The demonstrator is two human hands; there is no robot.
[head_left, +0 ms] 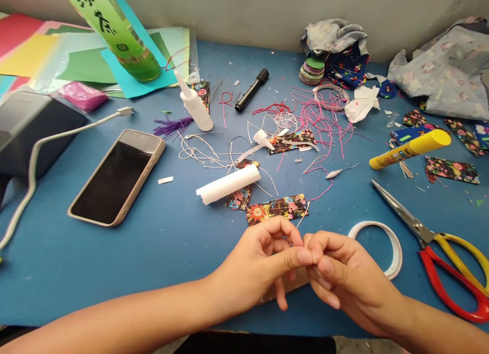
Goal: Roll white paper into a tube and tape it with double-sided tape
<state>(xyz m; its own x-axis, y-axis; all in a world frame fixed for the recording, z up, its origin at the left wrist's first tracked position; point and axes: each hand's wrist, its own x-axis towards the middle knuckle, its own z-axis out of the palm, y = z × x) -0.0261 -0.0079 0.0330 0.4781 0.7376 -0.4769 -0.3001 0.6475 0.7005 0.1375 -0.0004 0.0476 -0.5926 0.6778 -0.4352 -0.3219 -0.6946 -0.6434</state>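
Observation:
Above the front of the blue table, my left hand (273, 260) and my right hand (342, 270) meet fingertip to fingertip. Both are closed in a pinch, and whatever lies between the fingers is too small or hidden to name. Partly covered by the hands is a brown flat piece (292, 287), perhaps cardboard. Just beyond my left hand lies a dark floral fabric strip (280, 207), with a short white string (304, 215) at its right end. A white tape roll (397, 252) rests beside my right hand.
Scissors (420, 232) and a yellow glue stick (410, 149) are at right. Behind the hands are a white paper roll (229, 183), tangled pink thread (317, 112), a white glue bottle (196, 109) and a black marker (252, 90). A phone (116, 178) and green bottle (126, 43) stand left.

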